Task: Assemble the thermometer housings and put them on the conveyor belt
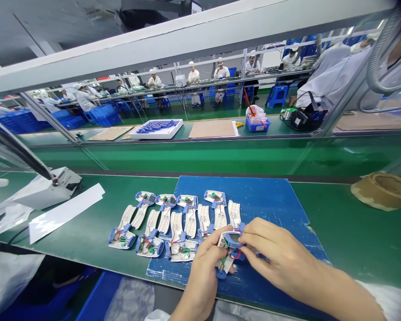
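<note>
Both my hands meet over the front of a blue mat (pixel 280 200). My left hand (pixel 205 263) grips a white and blue plastic housing (pixel 230 244) with a small screen and red and green wires showing. My right hand (pixel 274 254) pinches the same housing from the right, fingers closed on its edge. To the left of my hands, several similar open housings (pixel 170 223) lie in a row, some on the mat and some on the green bench (pixel 354 232).
A white fixture with a black hose (pixel 50 185) and white paper sheets (pixel 65 209) lie at left. A roll of brown tape (pixel 382 189) sits at right. Beyond a green conveyor, a white tray of blue parts (pixel 157 128) rests; other workers sit at far benches.
</note>
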Motion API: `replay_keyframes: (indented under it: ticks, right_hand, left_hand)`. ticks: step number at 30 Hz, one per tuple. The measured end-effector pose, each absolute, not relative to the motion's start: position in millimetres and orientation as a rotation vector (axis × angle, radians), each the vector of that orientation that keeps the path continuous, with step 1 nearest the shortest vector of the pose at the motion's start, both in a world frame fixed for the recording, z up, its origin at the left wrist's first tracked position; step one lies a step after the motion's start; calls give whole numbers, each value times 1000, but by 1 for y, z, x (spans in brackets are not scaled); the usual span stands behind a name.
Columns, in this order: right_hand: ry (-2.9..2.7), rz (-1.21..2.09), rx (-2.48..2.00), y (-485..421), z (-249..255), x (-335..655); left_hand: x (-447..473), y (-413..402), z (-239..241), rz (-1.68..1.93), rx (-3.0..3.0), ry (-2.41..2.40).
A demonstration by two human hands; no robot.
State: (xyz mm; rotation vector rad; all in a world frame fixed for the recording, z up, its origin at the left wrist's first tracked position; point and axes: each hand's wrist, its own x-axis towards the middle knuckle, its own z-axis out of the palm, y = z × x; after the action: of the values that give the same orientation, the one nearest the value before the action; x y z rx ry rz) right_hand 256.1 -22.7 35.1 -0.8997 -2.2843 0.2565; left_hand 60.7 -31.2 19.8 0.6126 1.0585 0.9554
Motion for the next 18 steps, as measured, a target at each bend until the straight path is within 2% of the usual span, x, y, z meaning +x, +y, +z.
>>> replay_keyframes:
  ticks: [14, 18]
  right_hand:
    - [-2319, 361, -897, -25, 36, 261]
    - [-2354, 270, -875, -26, 35, 261]
  left_hand:
    - [61, -34, 23, 916, 700, 1058]
    - [60, -31, 23, 917, 637, 1024]
